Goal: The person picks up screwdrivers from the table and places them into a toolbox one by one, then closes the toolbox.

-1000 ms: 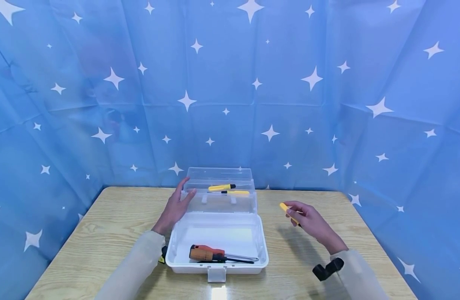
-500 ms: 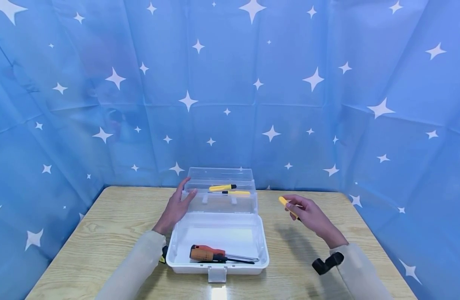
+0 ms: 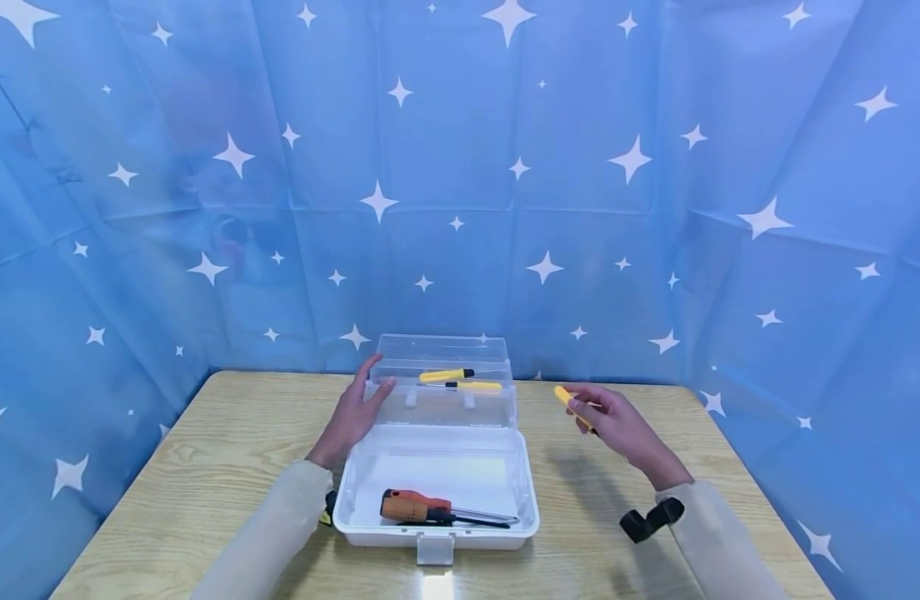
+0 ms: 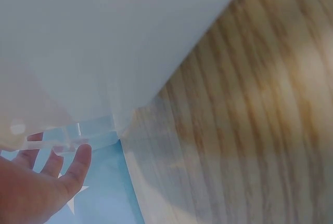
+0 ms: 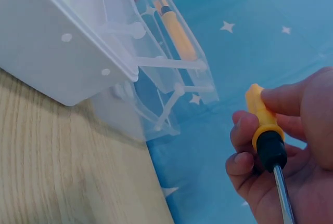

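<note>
A white plastic toolbox (image 3: 355,487) stands open on the wooden table, its clear upper tray (image 3: 497,408) raised at the back. Two yellow-handled screwdrivers (image 3: 447,376) lie in that tray, also seen in the right wrist view (image 5: 177,31). An orange-and-black screwdriver (image 3: 415,507) lies in the bottom. My left hand (image 3: 352,414) rests with straight fingers against the tray's left side (image 4: 67,143). My right hand (image 3: 613,423) hovers right of the box and grips a small yellow-handled screwdriver (image 3: 567,400) (image 5: 264,125), handle up.
The wooden table (image 3: 205,467) is walled by a blue star-patterned cloth (image 3: 655,208) on three sides. The box's front latch (image 3: 435,548) hangs toward the near edge. Bare tabletop lies left and right of the box.
My right hand has carried the small yellow screwdriver slightly up and left, closer to the raised tray. My left hand and the box stay as they were.
</note>
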Available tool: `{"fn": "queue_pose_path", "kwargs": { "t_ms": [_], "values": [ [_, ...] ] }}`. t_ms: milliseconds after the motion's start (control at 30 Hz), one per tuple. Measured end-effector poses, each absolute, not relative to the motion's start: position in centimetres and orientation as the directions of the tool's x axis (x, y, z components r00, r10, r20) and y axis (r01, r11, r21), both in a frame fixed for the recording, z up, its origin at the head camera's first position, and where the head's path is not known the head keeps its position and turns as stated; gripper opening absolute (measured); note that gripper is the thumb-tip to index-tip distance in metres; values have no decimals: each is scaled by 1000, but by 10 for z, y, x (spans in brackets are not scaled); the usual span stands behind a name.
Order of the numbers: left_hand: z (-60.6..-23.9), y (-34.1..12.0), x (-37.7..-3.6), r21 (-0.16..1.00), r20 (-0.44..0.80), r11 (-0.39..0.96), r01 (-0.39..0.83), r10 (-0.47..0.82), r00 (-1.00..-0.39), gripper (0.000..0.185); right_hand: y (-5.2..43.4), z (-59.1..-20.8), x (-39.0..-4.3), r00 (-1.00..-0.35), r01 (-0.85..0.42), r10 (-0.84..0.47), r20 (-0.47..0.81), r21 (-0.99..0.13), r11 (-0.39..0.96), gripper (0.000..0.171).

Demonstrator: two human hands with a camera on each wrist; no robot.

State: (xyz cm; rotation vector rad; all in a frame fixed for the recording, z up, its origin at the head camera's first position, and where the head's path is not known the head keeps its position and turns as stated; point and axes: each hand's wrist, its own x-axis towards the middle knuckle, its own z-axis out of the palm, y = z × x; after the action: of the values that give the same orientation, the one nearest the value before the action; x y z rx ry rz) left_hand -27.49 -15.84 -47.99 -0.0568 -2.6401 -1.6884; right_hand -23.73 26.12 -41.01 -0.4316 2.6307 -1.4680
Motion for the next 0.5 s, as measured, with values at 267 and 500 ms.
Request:
{"fn": "queue_pose_path", "kwargs": {
  "t_ms": [267, 500],
  "values": [
    [-481, -160, -276, 913, 20, 408, 29, 27, -999, 82, 254, -403, -240, -957, -185, -289, 37, -844, 503, 38],
    [-481, -159, -278, 905, 25, 425, 30, 18, -1000, 80, 247, -400, -248, -957, -183, -288, 30, -832, 523, 39]
  ]
}}
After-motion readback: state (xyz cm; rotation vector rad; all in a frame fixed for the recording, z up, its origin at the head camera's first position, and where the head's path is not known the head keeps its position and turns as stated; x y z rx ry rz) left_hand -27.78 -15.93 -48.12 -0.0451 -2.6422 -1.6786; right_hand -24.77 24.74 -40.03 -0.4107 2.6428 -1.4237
